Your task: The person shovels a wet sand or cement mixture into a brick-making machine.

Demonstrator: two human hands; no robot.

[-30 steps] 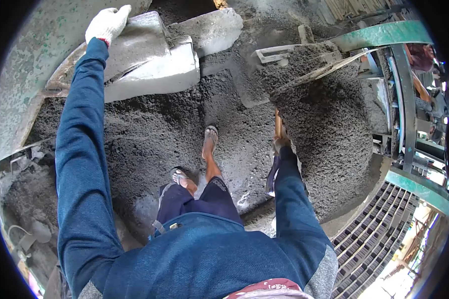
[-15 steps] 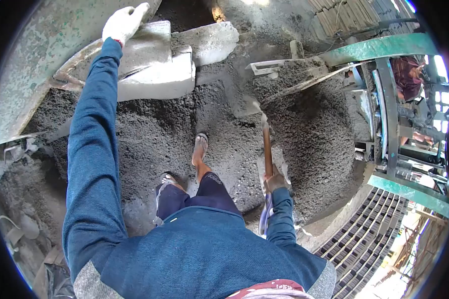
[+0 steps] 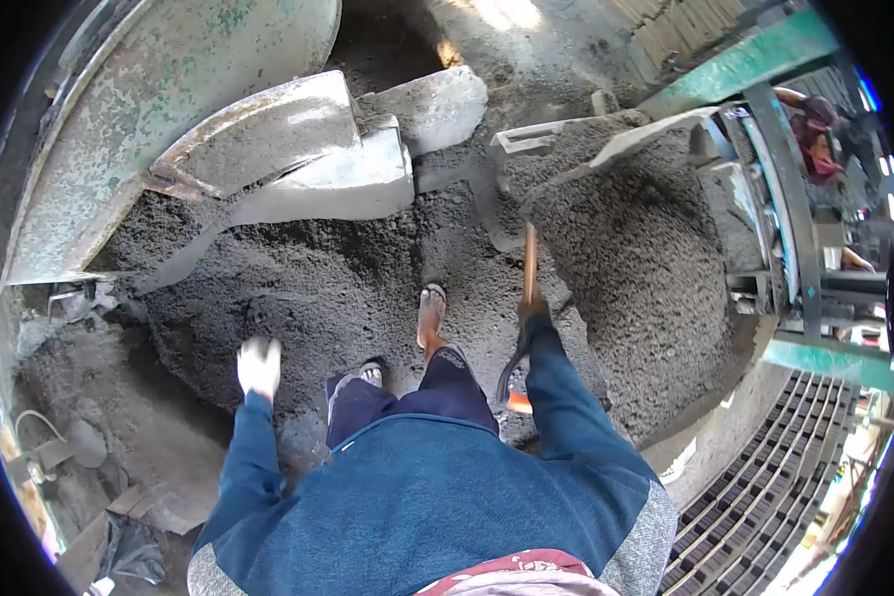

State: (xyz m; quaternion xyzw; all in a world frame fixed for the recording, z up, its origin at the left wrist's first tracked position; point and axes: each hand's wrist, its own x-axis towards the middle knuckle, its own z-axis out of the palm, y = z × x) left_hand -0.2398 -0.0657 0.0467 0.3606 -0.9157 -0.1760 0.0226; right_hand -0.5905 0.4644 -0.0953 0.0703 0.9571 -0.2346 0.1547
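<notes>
My right hand [image 3: 533, 308] is wrapped round the wooden shaft of a shovel [image 3: 530, 256], in front of my right leg. The shovel's lower end reaches toward the grey, crumbly mix; its blade is hard to make out there. Below my hand its grip end has an orange part. My left hand [image 3: 259, 368], in a white glove, hangs over the mix on the left, apart from other things. Motion blurs its fingers. A large pile of grey mix [image 3: 646, 308] lies to the right of the shovel.
A big paint-worn metal drum [image 3: 189, 109] with a grey metal chute [image 3: 268, 129] stands at the upper left. Green machine framing [image 3: 745, 65] is at the right, with another person [image 3: 819, 134] behind it. Rows of dark blocks [image 3: 755, 477] lie at the lower right.
My left hand has come away from the metal chute and swung down to my left side. My right hand and the shovel have shifted slightly up and tilted more upright.
</notes>
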